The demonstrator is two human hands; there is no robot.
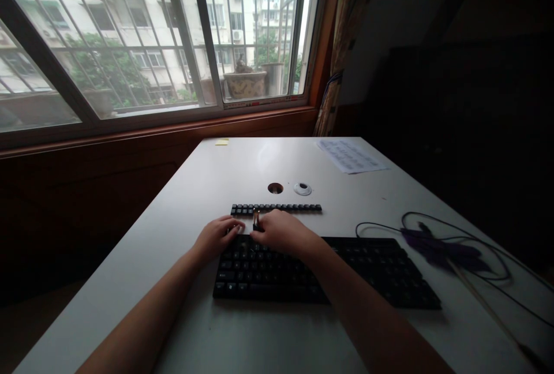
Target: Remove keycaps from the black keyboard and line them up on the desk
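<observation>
A black keyboard [277,276] lies across the white table in front of me. My right hand [281,231] is closed over its upper left part, pinching a small keycap puller [256,218] with two metallic prongs pointing up and a dark lower part. Whether a key is caught in it I cannot make out. At the keyboard's top left corner rests my left hand [219,237], its fingers apart and holding nothing visible. Just behind both hands, black keycaps [298,208] stand lined up in rows. My right hand and forearm hide part of the keyboard and of these rows.
Behind the keycaps are a round cable hole [275,188] and a white ring-shaped cover [302,189]. Printed paper [350,156] and a yellow note [222,142] lie farther back. To the right are black cables [497,247], a purple cloth [437,247] and a thin stick [485,310].
</observation>
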